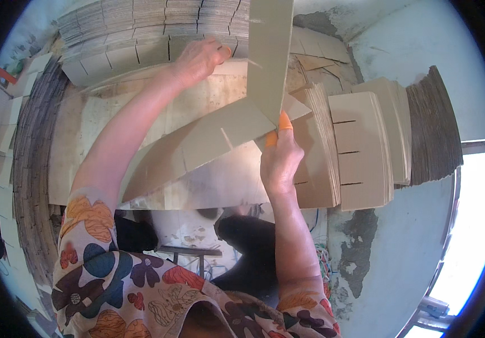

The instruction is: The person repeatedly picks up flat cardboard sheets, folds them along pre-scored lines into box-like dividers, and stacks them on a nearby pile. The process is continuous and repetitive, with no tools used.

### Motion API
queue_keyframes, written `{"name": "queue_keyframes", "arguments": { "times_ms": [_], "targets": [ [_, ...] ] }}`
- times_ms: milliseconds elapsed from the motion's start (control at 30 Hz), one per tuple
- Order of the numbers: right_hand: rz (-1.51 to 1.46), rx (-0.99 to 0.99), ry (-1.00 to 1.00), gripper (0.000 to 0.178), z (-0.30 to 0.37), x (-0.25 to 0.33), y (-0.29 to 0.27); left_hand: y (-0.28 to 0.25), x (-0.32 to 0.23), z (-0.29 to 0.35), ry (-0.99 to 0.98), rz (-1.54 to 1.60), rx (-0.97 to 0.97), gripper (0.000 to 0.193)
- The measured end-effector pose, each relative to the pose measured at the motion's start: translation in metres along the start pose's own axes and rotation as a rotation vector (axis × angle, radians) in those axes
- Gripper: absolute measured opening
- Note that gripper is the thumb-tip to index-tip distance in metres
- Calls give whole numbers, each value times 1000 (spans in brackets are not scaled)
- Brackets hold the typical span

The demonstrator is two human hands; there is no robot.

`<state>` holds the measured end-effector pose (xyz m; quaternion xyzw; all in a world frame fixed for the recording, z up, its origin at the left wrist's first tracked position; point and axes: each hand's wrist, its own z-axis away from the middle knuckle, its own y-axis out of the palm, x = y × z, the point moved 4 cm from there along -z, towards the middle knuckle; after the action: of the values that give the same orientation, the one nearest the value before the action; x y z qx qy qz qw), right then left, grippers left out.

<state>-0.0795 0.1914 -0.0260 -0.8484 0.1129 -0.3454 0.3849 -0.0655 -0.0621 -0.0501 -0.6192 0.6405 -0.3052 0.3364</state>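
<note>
My right hand [282,160], orange covers on its fingertips, pinches slotted cardboard strips where they meet. One cardboard strip [269,56] runs from there up past the far edge of view. Another cardboard strip [197,138] slants left and nearer across the table, short slits along it. My left hand [202,59] reaches to the far side with its fingers curled closed, next to the tall stack of slotted strips. An orange cover shows on one of its fingertips. Whatever lies within those fingers is hidden.
Stacked slotted strips [141,48] line the back of the wooden table [96,121]. Fanned cardboard pieces [360,149] stand at the right, beside a darker bundle [434,129]. A long cardboard stack [34,169] borders the left. A stool [191,251] shows below the table edge.
</note>
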Motion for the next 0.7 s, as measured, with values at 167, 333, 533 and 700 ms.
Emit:
{"name": "queue_keyframes", "arguments": {
  "times_ms": [167,333,533,700],
  "targets": [
    [89,-7,-45,55,1,-3,2,-19,-29,6,78,-53,-18,14],
    [114,105,17,54,5,-8,5,-39,-55,9,112,122,-106,18],
    [184,112,-41,53,9,-8,7,-75,-88,11,119,368,-187,13],
    [171,98,-57,53,12,-8,-3,-66,-38,-10,-442,833,152,23]
  ]
}}
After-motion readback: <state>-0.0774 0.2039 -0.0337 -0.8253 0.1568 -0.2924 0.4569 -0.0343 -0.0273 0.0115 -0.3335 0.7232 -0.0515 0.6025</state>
